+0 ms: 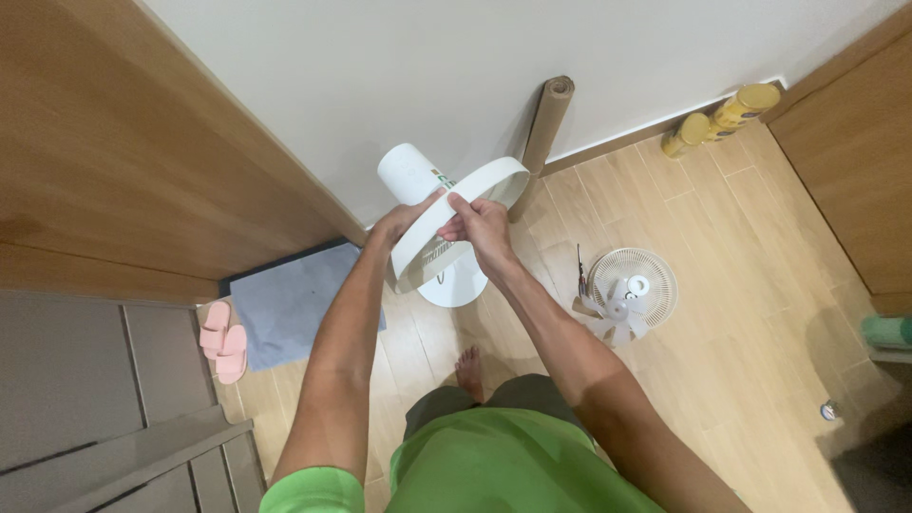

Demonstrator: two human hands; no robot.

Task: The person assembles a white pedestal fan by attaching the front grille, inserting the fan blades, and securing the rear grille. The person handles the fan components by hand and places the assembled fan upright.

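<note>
Both hands, left hand (404, 223) and right hand (478, 228), grasp the white plastic ring guard (456, 204) on the white standing fan (413, 174). A detached white fan grille (635, 283) lies on the wooden floor (722, 285).

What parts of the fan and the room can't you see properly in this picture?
Head view:
- The stand fan's pole: hidden behind the white ring and both hands, left hand, right hand.
- The fan's round base: partly covered by the right wrist.
- The green thing: cut off by the right edge.
- The small round thing on the floor: too small to tell.
- The person's foot: partly hidden by the shorts.
</note>
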